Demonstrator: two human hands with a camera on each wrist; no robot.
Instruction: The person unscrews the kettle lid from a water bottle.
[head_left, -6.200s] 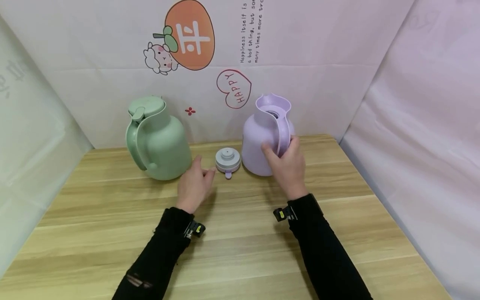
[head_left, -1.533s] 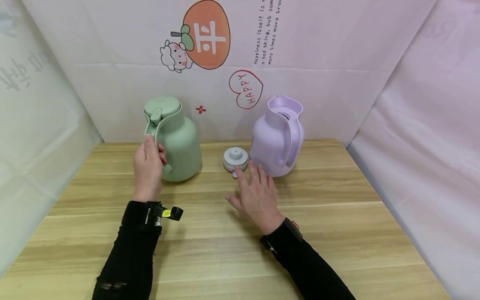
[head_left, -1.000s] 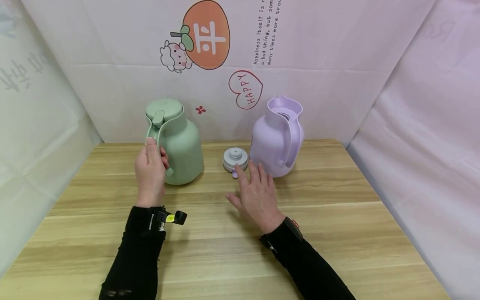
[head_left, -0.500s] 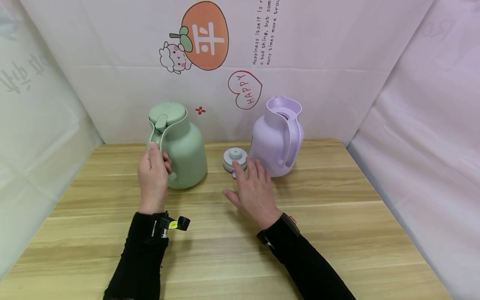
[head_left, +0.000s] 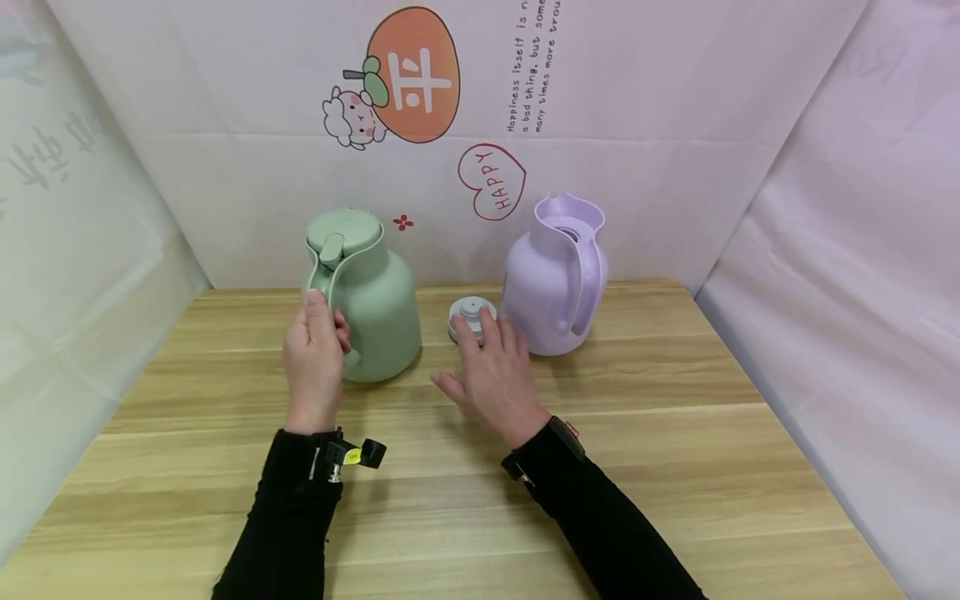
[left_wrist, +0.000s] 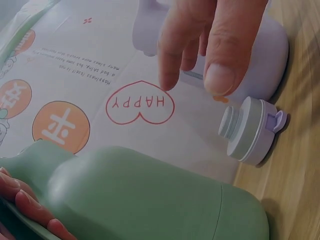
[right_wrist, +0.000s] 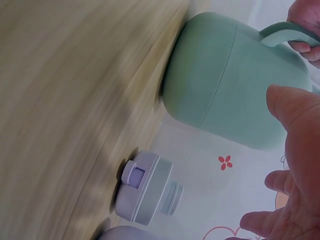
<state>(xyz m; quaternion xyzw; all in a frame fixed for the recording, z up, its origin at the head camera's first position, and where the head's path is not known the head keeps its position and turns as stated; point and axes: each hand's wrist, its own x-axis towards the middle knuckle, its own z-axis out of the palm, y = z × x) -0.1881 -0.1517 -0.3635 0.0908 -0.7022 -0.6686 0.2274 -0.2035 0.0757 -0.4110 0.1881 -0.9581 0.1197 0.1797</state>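
Note:
My left hand [head_left: 313, 362] grips the handle of a green thermos jug [head_left: 384, 321], which stands upright with its lid on. To the right is a lilac thermos jug [head_left: 538, 287], its mouth uncovered and its handle turned toward me. Between the jugs lies a grey-and-lilac stopper lid [head_left: 471, 307], grey stem upward and lilac tab low against the table in the left wrist view. My right hand [head_left: 497, 379], fingers spread and nearly straight, is held in front of the lid and partly covers it in the head view. In the right wrist view, the thumb and fingers hold nothing.
All of this stands near the back edge of a wood-grain table [head_left: 645, 492]. A white printed cloth [head_left: 637, 92] rises right behind the jugs, and more cloth hangs at both sides.
Earlier my right hand held the lilac jug's handle; it has let go and drifted left. My left hand took the green jug's handle, and the jug has shifted slightly right and nearer.

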